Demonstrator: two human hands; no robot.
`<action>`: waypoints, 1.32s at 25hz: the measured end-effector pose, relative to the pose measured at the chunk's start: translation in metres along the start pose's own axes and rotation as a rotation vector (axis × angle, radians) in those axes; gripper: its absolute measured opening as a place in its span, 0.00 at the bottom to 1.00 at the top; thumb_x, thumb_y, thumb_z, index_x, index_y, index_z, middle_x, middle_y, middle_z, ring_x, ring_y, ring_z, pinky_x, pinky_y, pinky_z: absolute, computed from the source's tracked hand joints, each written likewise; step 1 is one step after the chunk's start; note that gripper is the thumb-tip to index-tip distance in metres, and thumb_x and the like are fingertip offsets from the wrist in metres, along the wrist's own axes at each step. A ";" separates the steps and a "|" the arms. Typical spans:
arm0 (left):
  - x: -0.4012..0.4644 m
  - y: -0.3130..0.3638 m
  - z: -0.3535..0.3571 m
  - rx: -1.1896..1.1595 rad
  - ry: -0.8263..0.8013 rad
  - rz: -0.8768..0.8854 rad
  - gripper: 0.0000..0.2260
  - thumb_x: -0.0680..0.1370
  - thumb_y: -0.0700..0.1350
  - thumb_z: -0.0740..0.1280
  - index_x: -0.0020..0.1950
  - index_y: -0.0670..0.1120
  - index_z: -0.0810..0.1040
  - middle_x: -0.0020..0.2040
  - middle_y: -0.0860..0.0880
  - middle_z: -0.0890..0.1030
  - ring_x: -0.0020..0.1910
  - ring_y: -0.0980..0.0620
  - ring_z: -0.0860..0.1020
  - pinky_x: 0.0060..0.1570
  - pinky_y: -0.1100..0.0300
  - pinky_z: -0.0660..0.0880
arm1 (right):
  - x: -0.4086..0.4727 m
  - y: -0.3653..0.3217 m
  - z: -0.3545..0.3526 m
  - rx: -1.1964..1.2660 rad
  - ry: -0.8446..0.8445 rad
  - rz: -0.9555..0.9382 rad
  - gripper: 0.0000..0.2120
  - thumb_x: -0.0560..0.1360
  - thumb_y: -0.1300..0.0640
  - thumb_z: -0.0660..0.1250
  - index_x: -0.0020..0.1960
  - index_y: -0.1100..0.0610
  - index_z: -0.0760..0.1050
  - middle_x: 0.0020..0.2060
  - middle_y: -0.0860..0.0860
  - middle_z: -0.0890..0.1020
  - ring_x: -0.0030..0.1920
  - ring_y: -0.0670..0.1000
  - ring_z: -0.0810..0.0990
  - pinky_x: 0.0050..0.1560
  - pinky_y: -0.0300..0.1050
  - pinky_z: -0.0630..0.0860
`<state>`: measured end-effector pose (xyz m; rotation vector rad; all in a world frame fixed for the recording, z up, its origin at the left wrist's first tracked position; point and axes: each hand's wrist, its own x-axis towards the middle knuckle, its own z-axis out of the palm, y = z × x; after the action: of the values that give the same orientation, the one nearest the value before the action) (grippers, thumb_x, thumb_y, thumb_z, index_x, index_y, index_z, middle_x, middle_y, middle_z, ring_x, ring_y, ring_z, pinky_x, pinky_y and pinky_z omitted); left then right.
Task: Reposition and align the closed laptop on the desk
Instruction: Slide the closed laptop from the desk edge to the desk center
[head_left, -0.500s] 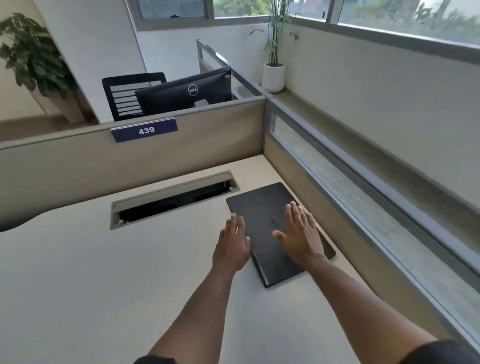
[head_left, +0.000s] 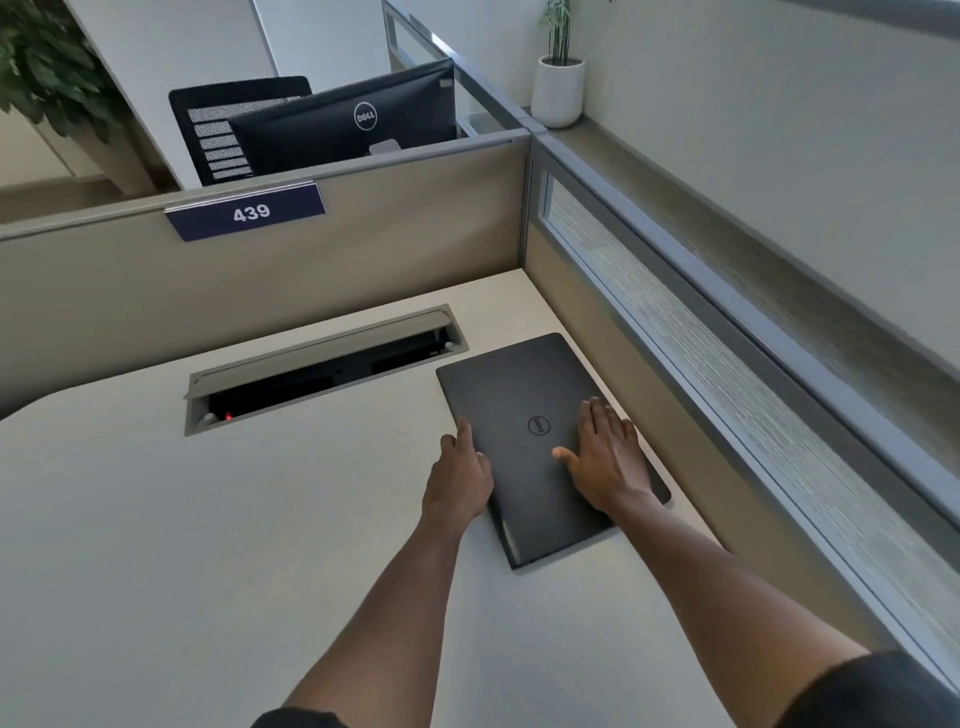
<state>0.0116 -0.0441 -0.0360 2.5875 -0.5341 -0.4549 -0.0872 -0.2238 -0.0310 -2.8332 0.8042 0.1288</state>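
Observation:
A closed black laptop (head_left: 524, 395) with a round logo lies flat on the pale desk (head_left: 156, 545), close to the right partition and turned at a slight angle to it. My left hand (head_left: 460, 478) rests against the laptop's left long edge, fingers curled along it. My right hand (head_left: 608, 457) lies flat on the lid, palm down, fingers spread near the right edge. Its near right corner is partly hidden by my right wrist.
An open cable tray slot (head_left: 322, 369) is cut into the desk left of the laptop. Beige partitions (head_left: 363, 249) wall the desk at the back and right, with a "439" label (head_left: 247, 212). Beyond are a monitor (head_left: 353, 119), a chair and a white potted plant (head_left: 557, 91).
My left hand moved from flat beside the laptop to gripping along its left edge. My right hand stays on the lid. The camera tilted slightly.

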 end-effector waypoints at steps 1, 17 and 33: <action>0.003 0.001 0.002 -0.035 -0.007 -0.036 0.25 0.82 0.46 0.52 0.79 0.46 0.55 0.66 0.38 0.71 0.56 0.37 0.78 0.47 0.50 0.69 | 0.003 0.003 0.002 -0.002 -0.010 0.008 0.40 0.79 0.38 0.55 0.80 0.62 0.48 0.80 0.59 0.54 0.80 0.59 0.53 0.78 0.58 0.52; 0.033 0.018 0.011 -0.539 -0.009 -0.580 0.17 0.76 0.44 0.61 0.63 0.39 0.75 0.63 0.40 0.77 0.58 0.37 0.78 0.59 0.47 0.78 | 0.055 0.017 0.003 0.267 -0.068 0.312 0.34 0.77 0.46 0.66 0.74 0.64 0.59 0.71 0.62 0.67 0.70 0.63 0.66 0.69 0.57 0.67; 0.040 0.027 -0.002 -0.879 -0.063 -0.759 0.19 0.67 0.45 0.65 0.56 0.41 0.78 0.60 0.41 0.78 0.56 0.43 0.78 0.36 0.57 0.70 | 0.081 0.035 0.004 0.444 -0.094 0.368 0.31 0.64 0.50 0.81 0.61 0.64 0.75 0.58 0.61 0.80 0.57 0.62 0.79 0.58 0.54 0.78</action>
<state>0.0394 -0.0833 -0.0300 1.8133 0.5681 -0.7888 -0.0369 -0.2938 -0.0514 -2.2319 1.1600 0.1163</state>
